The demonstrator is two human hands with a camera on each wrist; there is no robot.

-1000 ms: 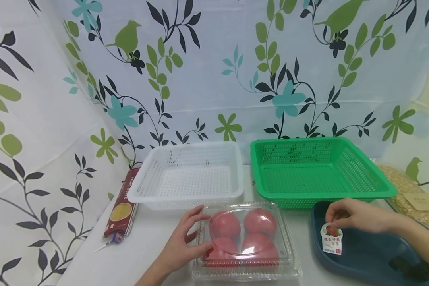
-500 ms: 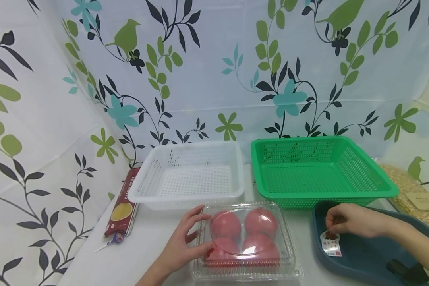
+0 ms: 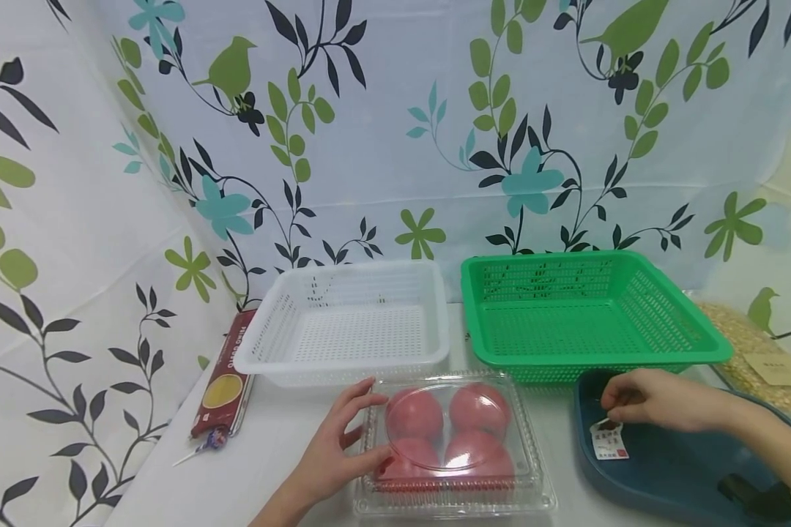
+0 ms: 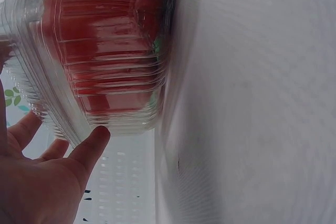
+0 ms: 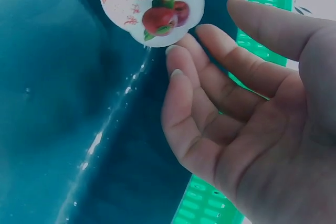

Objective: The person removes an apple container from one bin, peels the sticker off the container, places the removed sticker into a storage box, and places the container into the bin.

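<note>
My left hand (image 3: 326, 457) rests spread at the left edge of a clear plastic box (image 3: 537, 457) holding several red round things (image 3: 480, 410). In the left wrist view, the digits of that hand (image 4: 47, 177) touch the box's ribbed rim (image 4: 52, 93). Over a blue tray (image 3: 672, 468), my right hand (image 3: 669, 402) hangs with loosely bent fingers. A white label (image 3: 609, 443) with red print leans below its fingertips. In the right wrist view, the label (image 5: 168, 14) meets the fingertips, while the thumb of the hand (image 5: 247, 108) stands apart, not pinching it.
Behind the box stand a white basket (image 3: 362, 366) and a green basket (image 3: 600, 359). A red packet (image 3: 220, 395) and a lollipop (image 3: 216, 439) lie at the left. At the right are a bag of yellow grains (image 3: 732, 329) and a dark object (image 3: 758, 501) in the tray.
The label has tipped over from facing the head camera to a flatter slant. My right hand has shifted only slightly; the left hand and box have stayed put.
</note>
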